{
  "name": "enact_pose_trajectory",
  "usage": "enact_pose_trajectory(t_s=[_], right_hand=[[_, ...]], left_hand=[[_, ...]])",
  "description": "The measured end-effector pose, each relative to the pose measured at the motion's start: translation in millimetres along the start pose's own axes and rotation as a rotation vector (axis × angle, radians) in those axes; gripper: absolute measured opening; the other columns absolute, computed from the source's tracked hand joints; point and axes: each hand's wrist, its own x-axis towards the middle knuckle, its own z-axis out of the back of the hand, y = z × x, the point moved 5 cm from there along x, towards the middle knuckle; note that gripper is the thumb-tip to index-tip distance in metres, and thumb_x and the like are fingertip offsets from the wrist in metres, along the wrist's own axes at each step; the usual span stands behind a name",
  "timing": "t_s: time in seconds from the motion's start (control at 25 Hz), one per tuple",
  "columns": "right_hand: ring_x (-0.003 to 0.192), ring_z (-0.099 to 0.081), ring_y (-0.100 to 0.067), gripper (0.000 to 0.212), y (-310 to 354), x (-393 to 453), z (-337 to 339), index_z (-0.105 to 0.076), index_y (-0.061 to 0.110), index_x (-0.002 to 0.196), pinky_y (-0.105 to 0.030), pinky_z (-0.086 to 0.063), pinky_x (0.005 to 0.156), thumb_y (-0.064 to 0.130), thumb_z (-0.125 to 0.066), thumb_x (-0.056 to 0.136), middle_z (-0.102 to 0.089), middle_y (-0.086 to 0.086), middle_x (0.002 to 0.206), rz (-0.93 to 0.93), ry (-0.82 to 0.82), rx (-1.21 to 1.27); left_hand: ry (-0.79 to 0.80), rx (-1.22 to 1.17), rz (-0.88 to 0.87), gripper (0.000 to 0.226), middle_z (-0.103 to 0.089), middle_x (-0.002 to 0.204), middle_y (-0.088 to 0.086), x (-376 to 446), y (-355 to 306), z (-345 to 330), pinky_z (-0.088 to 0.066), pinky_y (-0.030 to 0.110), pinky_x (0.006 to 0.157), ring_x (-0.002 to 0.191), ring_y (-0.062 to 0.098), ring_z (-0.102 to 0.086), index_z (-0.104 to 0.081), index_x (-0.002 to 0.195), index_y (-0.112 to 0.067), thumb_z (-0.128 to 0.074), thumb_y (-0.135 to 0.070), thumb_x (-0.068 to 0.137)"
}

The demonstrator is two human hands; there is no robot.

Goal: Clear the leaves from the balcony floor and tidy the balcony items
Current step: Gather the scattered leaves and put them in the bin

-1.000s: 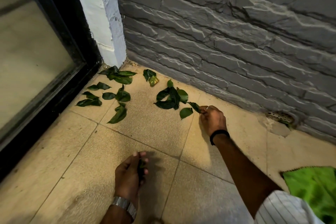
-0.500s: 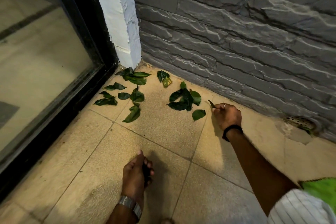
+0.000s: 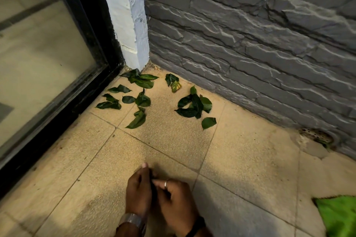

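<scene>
Several green leaves lie on the beige tiled floor [image 3: 173,140] in the far corner: one cluster [image 3: 193,106] near the stone wall, a single leaf [image 3: 208,122] just in front of it, another scatter [image 3: 134,100] by the door frame. My left hand [image 3: 138,190] and my right hand [image 3: 174,196] meet low in the middle of the view. Between them sits a dark bunch of picked leaves [image 3: 153,181], mostly hidden. My left hand grips the bunch. My right hand's fingers pinch at it.
A black-framed glass sliding door [image 3: 57,82] runs along the left. A white pillar [image 3: 131,25] and a grey stone wall [image 3: 250,44] close the corner. A floor drain [image 3: 317,136] sits at the wall's foot on the right. A green cloth [image 3: 339,215] lies at the lower right.
My right hand has come back from the leaves near the wall to my left hand, bringing a leaf. The view has shifted so the corner sits further right and higher.
</scene>
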Motion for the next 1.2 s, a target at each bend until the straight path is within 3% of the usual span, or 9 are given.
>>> enact_pose_trajectory(t_s=[0.16, 0.36, 0.48, 0.6, 0.76, 0.88, 0.96, 1.04, 1.2], right_hand=[[0.098, -0.069, -0.002, 0.029, 4.3, 39.3, 53.5, -0.076, 0.037, 0.098, -0.030, -0.056, 0.091, 0.011, -0.065, 0.093, -0.075, 0.015, 0.103, -0.056, -0.030, 0.108], [0.132, -0.042, -0.016, 0.040, -44.2, 121.0, 148.5, -0.059, 0.021, 0.136, -0.030, -0.035, 0.115, 0.014, -0.057, 0.097, -0.049, 0.005, 0.146, -0.035, -0.372, -0.676], [0.117, -0.055, -0.021, 0.030, -54.8, 127.0, 161.9, -0.069, 0.017, 0.124, -0.033, -0.045, 0.103, 0.011, -0.055, 0.098, -0.065, -0.002, 0.128, 0.044, -0.365, -0.798], [0.102, -0.064, -0.012, 0.023, -33.0, 107.5, 150.6, -0.075, 0.021, 0.110, -0.028, -0.050, 0.097, 0.010, -0.061, 0.096, -0.071, 0.005, 0.110, 0.117, -0.392, -0.584], [0.104, -0.060, -0.003, 0.024, -2.5, 40.7, 20.1, -0.075, 0.022, 0.109, -0.012, -0.042, 0.096, 0.021, -0.055, 0.097, -0.069, 0.008, 0.111, 0.234, -0.041, -0.388], [0.124, -0.049, -0.015, 0.041, -2.6, -3.8, -80.4, -0.065, 0.017, 0.127, -0.026, -0.034, 0.110, 0.033, -0.043, 0.095, -0.058, -0.003, 0.133, 0.207, 0.361, -0.410], [0.126, -0.042, -0.020, 0.044, -4.1, -9.6, -96.4, -0.063, 0.009, 0.128, -0.031, -0.030, 0.110, 0.028, -0.038, 0.097, -0.056, -0.010, 0.135, 0.269, 0.459, -0.496], [0.113, -0.053, -0.018, 0.039, 10.3, 1.2, -77.8, -0.072, 0.007, 0.113, -0.031, -0.040, 0.103, 0.024, -0.042, 0.092, -0.064, -0.006, 0.119, 0.304, 0.372, -0.408], [0.097, -0.058, 0.002, 0.028, 40.5, 32.3, -10.3, -0.077, 0.024, 0.106, -0.008, -0.048, 0.082, 0.007, -0.063, 0.089, -0.059, 0.015, 0.106, 0.357, -0.127, -0.243]], left_hand=[[-0.198, -0.094, 0.098, 0.053, -0.047, 0.048, 0.004, 6.6, -1.6, 20.9, -0.037, 0.027, 0.048, 0.041, 0.016, -0.044, -0.052, 0.063, -0.013, -0.045, -0.048, 0.101], [-0.174, -0.179, 0.157, 0.045, -0.038, 0.052, 0.000, 14.7, -8.5, 28.1, -0.027, 0.018, 0.038, 0.040, 0.014, -0.034, -0.045, 0.066, -0.019, -0.045, -0.047, 0.102], [-0.139, -0.248, 0.175, 0.044, -0.039, 0.052, -0.003, 13.6, -12.6, 34.6, -0.026, 0.018, 0.041, 0.038, 0.013, -0.034, -0.045, 0.066, -0.020, -0.044, -0.046, 0.102], [-0.171, -0.432, 0.185, 0.042, -0.039, 0.053, -0.004, 17.3, -16.7, 54.6, -0.024, 0.015, 0.036, 0.037, 0.011, -0.034, -0.047, 0.067, -0.021, -0.043, -0.043, 0.103], [-0.234, -0.659, 0.195, 0.039, -0.038, 0.055, -0.007, 24.1, -22.9, 82.2, -0.021, 0.014, 0.035, 0.037, 0.008, -0.034, -0.045, 0.069, -0.024, -0.041, -0.044, 0.102], [-0.228, -0.674, 0.174, 0.037, -0.040, 0.056, -0.007, 25.4, -22.3, 89.9, -0.020, 0.015, 0.035, 0.038, 0.008, -0.037, -0.045, 0.071, -0.023, -0.039, -0.042, 0.103], [-0.172, -0.650, 0.185, 0.035, -0.043, 0.059, -0.006, 25.6, -20.6, 89.0, -0.022, 0.015, 0.035, 0.040, 0.009, -0.040, -0.046, 0.074, -0.023, -0.038, -0.041, 0.103], [-0.107, -0.615, 0.195, 0.036, -0.048, 0.063, -0.003, 24.3, -18.6, 88.0, -0.023, 0.016, 0.035, 0.042, 0.010, -0.043, -0.048, 0.075, -0.022, -0.038, -0.042, 0.103], [-0.040, -0.465, 0.214, 0.041, -0.068, 0.075, 0.010, 9.0, -11.5, 69.0, -0.038, 0.018, 0.038, 0.056, 0.022, -0.062, -0.063, 0.083, -0.013, -0.041, -0.041, 0.103]])
